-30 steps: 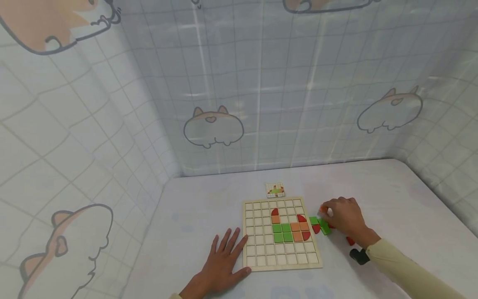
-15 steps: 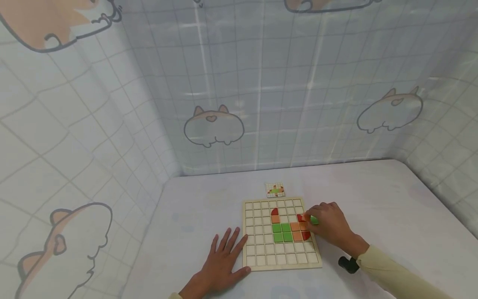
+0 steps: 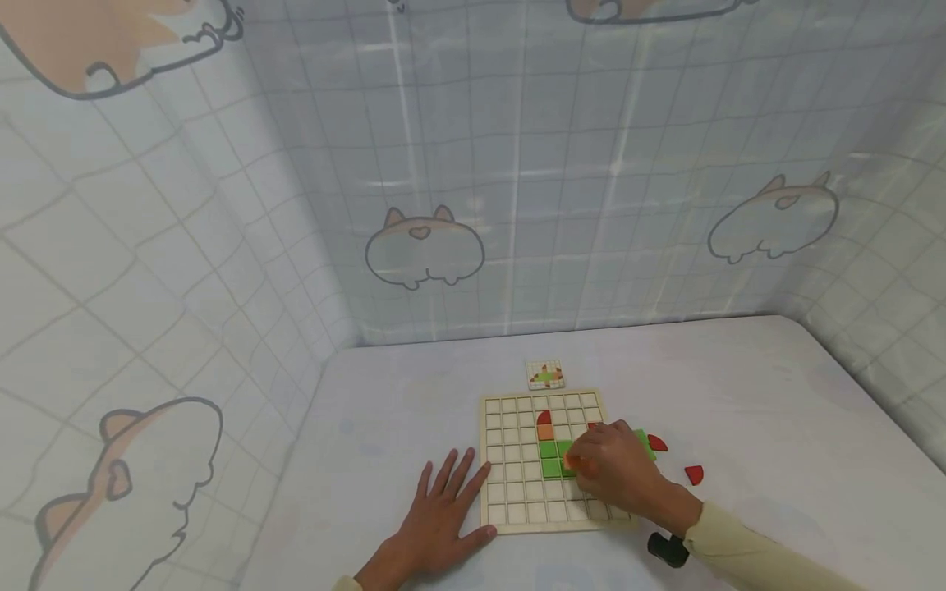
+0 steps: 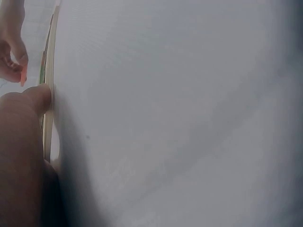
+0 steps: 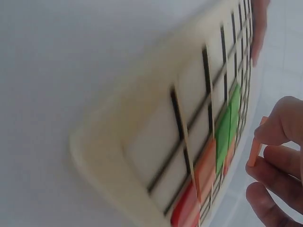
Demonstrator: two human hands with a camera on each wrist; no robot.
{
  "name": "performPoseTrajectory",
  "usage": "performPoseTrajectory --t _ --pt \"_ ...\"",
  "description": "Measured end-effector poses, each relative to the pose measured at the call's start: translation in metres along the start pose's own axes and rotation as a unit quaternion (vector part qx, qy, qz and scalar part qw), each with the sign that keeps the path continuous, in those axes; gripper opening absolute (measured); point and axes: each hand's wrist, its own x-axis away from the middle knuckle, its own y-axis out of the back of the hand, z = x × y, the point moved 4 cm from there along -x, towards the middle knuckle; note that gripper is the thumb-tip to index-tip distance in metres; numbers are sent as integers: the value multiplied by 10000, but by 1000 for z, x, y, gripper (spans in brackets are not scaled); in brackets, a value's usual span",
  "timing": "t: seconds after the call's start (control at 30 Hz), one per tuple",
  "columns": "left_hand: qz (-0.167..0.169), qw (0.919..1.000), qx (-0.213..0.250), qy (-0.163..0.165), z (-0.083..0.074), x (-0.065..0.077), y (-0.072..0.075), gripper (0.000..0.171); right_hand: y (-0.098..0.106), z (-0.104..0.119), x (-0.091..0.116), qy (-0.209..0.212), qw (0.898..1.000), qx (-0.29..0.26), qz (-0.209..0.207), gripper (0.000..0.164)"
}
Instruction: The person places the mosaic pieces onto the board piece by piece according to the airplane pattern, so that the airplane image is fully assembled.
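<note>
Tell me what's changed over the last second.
The right hand moved left and slightly nearer in the head view, from beside the board to over it, carrying a pinched orange piece. It has not let go of that piece. The left hand stayed at the board's left edge; the small pattern card stayed put.

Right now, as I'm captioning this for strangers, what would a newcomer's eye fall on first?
Probably the big cartoon animals on the walls around the table. Next, I'd guess, the bright green tiles near the middle of the pale grid board on the table, and the orange tile pinched in the right grip above that board.
</note>
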Motion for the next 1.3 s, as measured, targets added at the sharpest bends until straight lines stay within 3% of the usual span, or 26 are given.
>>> performPoseTrajectory --t 0.3,0.63,1.3 --pt "-132 9999 -54 -79 1 0 -1 82 -17 24 7 417 9990 34 171 17" --pt "-24 10000 -38 -29 0 -1 0 82 -20 35 10 929 9951 208 267 13" --pt "-18 10000 -31 -22 -1 0 2 82 -20 29 14 584 9980 45 219 8"
